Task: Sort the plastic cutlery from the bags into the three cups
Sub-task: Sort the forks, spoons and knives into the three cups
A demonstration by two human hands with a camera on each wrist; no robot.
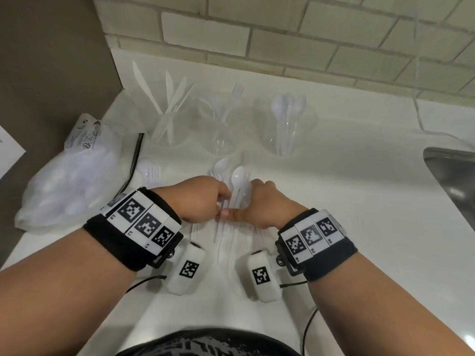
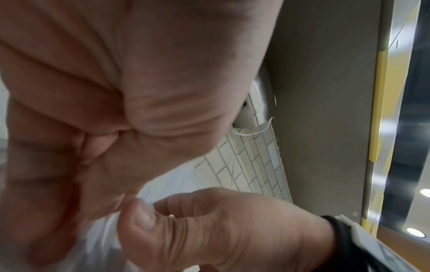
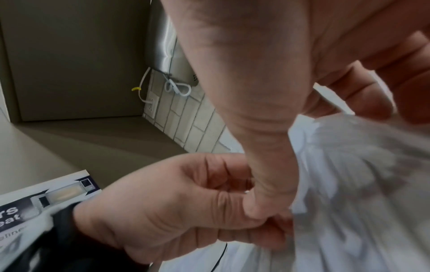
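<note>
Three clear cups stand at the back of the white counter: the left cup (image 1: 167, 132) holds knives, the middle cup (image 1: 223, 137) forks, the right cup (image 1: 285, 132) spoons. In the middle of the counter lies a clear packet of white cutlery (image 1: 237, 178) with spoons and forks showing inside. My left hand (image 1: 218, 201) and right hand (image 1: 254, 196) grip this packet side by side, thumbs touching. In the right wrist view the crinkled packet (image 3: 360, 184) is blurred, and the left hand (image 3: 174, 202) pinches its film beside the right thumb. What the fingers hide of the packet cannot be seen.
A big plastic bag of white spoons (image 1: 69, 176) hangs over the counter's left edge. A small cutlery packet (image 1: 151, 173) lies beside a black cable (image 1: 133, 160). A steel sink (image 1: 452, 176) is at the right. The tiled wall (image 1: 282, 34) is behind the cups.
</note>
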